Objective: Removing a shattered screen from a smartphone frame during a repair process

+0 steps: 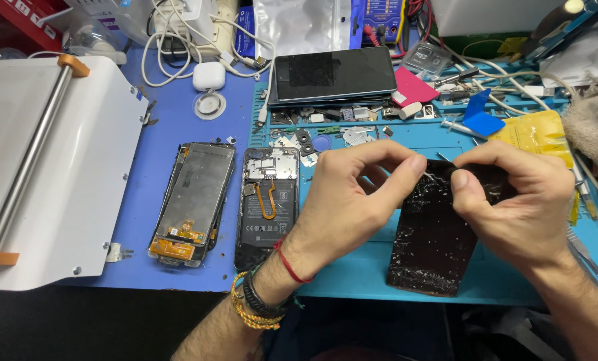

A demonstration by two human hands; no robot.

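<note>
Wrists come in from the bottom edge, beaded bands and a red thread on the left one. Left hand point(352, 200) and right hand point(513, 200) meet over the top end of a cracked screen panel point(432, 247), both pinched closed on it: left thumb and forefinger nip the upper left corner, right thumb and fingers clamp the upper right part. Panel's long axis runs near-to-far, tilted slightly, lower end resting on the teal mat point(379, 281) near the front edge of the tabletop, upper end lifted into the fingers. Glass is shattered, white flecks all over. Both hands sit at the far end of the panel, roughly equal reach; the left one pinches right at the corner where the shards look raised. Just left of the left hand lies an opened phone body point(269, 200), battery and an orange flex showing, long axis parallel to the panel. Beside that, on the blue mat point(165, 120), a bare display frame point(195, 200). Further left is a white laminating machine point(52, 167). Beyond the hands: loose small parts, a dark intact phone point(332, 77), white cables point(179, 33), a yellow packet point(536, 134).
</note>
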